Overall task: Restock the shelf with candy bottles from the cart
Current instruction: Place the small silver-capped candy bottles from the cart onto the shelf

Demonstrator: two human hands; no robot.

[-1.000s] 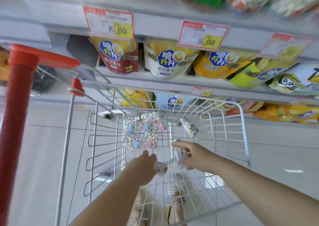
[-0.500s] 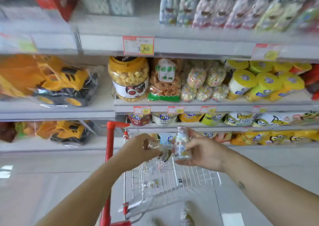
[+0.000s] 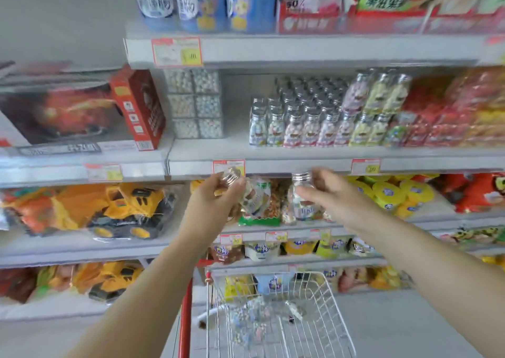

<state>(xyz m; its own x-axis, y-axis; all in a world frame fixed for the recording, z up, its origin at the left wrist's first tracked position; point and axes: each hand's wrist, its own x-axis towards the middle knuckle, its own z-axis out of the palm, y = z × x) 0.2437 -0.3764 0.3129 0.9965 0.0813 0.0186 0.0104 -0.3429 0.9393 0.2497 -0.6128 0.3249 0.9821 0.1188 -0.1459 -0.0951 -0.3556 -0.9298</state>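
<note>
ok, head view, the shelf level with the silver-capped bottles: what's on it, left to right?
Toy box → stacked candy cubes → candy bottles → red and orange packets.

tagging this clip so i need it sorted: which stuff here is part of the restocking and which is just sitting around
In the job: left hand, left bottle, right hand, right bottle, cart, cart bottles, shelf bottles.
Lying about: toy trucks, red box, yellow tubs.
</note>
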